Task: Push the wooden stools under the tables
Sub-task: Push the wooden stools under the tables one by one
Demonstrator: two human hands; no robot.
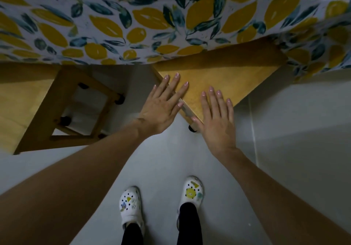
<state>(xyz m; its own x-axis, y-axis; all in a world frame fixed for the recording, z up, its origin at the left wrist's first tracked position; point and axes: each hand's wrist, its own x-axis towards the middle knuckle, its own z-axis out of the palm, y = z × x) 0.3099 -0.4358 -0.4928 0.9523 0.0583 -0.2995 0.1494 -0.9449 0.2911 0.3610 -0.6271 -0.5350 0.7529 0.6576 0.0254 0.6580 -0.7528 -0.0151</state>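
Under the lemon-print tablecloth (133,20), wooden stool (228,77) sits part tucked, near corner sticking out twd me. L hand (161,110) & R hand (216,123) both flat, fingers spread, on its seat, gripping nothing. 2nd stool (38,111) at left, w/ white clogs (131,205) below.

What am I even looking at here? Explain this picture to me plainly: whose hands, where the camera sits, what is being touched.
No machine here: a person wears a camera on the head, looking down, so you see their own arms and shoes. The left hand and right hand lie flat and open on the seat of a wooden stool, holding nothing. Its far part is already beneath the table's lemon-print tablecloth. A second stool stands to the left, also partly under the cloth. The floor is pale grey.
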